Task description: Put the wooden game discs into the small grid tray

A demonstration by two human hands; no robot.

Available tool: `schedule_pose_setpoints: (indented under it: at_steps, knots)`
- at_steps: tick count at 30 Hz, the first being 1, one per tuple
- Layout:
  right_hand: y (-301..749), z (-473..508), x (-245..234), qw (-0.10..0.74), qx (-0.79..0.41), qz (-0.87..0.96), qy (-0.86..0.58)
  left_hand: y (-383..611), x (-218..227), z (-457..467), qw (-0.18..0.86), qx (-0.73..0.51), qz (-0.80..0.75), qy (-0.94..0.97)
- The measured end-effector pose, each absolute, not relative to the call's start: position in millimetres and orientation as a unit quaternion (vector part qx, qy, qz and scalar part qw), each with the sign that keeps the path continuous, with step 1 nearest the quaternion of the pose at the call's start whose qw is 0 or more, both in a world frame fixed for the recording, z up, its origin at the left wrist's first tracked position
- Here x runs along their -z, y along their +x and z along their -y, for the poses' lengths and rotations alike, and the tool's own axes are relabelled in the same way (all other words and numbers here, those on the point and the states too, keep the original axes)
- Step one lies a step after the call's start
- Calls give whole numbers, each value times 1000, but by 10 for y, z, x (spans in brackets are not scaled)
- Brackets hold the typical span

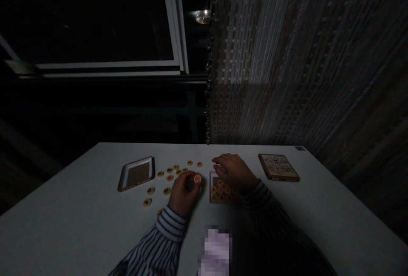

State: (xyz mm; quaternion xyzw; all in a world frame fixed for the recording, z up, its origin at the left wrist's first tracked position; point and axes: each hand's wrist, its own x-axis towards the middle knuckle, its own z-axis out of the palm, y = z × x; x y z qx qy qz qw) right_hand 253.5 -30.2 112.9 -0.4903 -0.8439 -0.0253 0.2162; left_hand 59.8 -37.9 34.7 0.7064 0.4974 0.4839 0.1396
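Observation:
My left hand [184,192] is closed in a pinch on a round wooden game piece [197,178] with a red mark. It hovers just left of a small shallow box [211,181] that holds several such pieces [219,191]. My right hand [232,172] rests over the top of that box with its fingers curled down against it; what they grip, if anything, is hidden. Several loose round pieces [168,174] lie scattered on the white table [79,216] to the left of my left hand. Both sleeves are striped.
An empty box lid or tray [137,174] lies at the left of the pieces. A printed flat box [278,167] sits at the right. A bead curtain [287,63] hangs behind the table's far edge. The room is very dark.

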Motion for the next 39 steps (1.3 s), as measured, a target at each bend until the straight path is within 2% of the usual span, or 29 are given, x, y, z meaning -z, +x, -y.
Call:
schedule_pose_setpoints:
  at_steps: [8, 17, 24, 29, 35, 39]
  knots:
    - [2554, 269, -1083, 214, 22, 842, -495, 801, -464, 316, 169, -493, -495, 695]
    - [2532, 234, -1040, 170, -29, 847, -502, 947, -309, 370, 196, -489, -490, 695]
    - [2497, 209, -938, 139, -89, 847, -505, 972, -183, 390, 156, -479, -483, 716]
    - [2495, 200, -902, 153, -132, 847, -492, 968, -146, 389, 146, -481, -482, 717]
    - [2497, 184, -885, 171, -157, 840, -490, 983, -135, 390, 196, -496, -481, 696]
    - [2501, 164, -864, 174, -145, 839, -495, 979, -147, 371, 273, -528, -486, 641]
